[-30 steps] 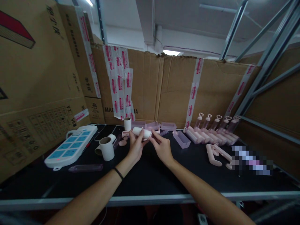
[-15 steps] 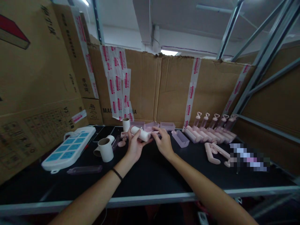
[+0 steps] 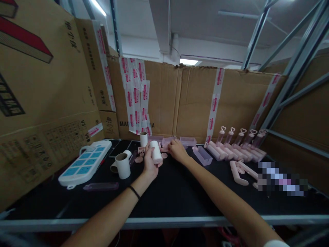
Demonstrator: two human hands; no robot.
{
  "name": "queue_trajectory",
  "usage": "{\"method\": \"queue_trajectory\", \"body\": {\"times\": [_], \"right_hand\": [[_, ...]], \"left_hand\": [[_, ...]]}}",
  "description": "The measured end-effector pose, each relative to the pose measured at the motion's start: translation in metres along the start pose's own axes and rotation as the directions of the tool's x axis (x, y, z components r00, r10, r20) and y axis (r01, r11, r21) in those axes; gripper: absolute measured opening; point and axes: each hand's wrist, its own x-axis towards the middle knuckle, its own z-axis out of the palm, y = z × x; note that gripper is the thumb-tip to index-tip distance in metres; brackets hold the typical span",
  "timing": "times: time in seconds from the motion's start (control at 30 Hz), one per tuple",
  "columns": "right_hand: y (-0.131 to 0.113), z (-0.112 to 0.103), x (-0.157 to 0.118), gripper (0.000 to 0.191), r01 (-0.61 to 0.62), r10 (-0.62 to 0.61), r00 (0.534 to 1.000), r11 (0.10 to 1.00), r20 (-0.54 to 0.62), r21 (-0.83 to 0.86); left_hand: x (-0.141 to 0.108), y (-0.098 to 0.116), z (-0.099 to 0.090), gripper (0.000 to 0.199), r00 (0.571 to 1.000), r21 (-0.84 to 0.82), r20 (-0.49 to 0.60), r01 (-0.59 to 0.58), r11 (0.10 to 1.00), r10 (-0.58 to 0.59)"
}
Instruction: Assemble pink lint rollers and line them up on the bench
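Smooth white cylinder, now steeper

Dim, cool light falls over the black tabletop, with a fluorescent tube glowing at far left and a ceiling light burning white beyond the cardboard wall. The white cylinder in the left hand stands out pale against the dark surface. Wide-angle distortion slants the steel frame at right, fine print looks soft, and coarse pixels mask a patch at near right.
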Motion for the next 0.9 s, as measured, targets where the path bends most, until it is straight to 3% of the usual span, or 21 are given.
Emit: {"method": "queue_trajectory", "body": {"times": [0.13, 0.27, 0.47, 0.63, 0.67, 0.9], "right_hand": [[0.001, -0.008, -0.002, 0.006, 0.008, -0.004, 1.0, 0.971, -0.02, 0.237], [0.001, -0.014, -0.007, 0.021, -0.061, 0.114, 0.991, 0.846, -0.068, 0.53], [-0.013, -0.025, -0.019, 0.045, -0.126, 0.344, 0.937, 0.5, -0.063, 0.857], [-0.036, -0.029, -0.033, 0.045, -0.161, 0.443, 0.887, 0.036, 0.129, 0.986], [-0.041, -0.028, -0.034, 0.044, -0.156, 0.458, 0.877, -0.02, 0.147, 0.988], [-0.063, -0.016, -0.038, 0.043, -0.149, 0.556, 0.825, 0.048, 0.098, 0.988]], "left_hand": [[-0.001, 0.001, 0.0, 0.056, 1.0, -0.008, 0.007, -0.003, 1.0, 0.003], [0.0, -0.001, 0.0, 0.053, 0.999, 0.009, 0.051, -0.014, 1.0, 0.014], [0.002, -0.01, 0.002, 0.051, 0.998, 0.144, -0.004, -0.061, 0.988, 0.062], [0.002, -0.021, 0.002, 0.053, 0.994, 0.27, 0.033, -0.113, 0.956, 0.108], [0.002, -0.022, 0.003, 0.053, 0.992, 0.29, 0.048, -0.123, 0.949, 0.113], [0.0, -0.027, 0.006, 0.049, 0.978, 0.423, 0.081, -0.209, 0.882, 0.193]]}}
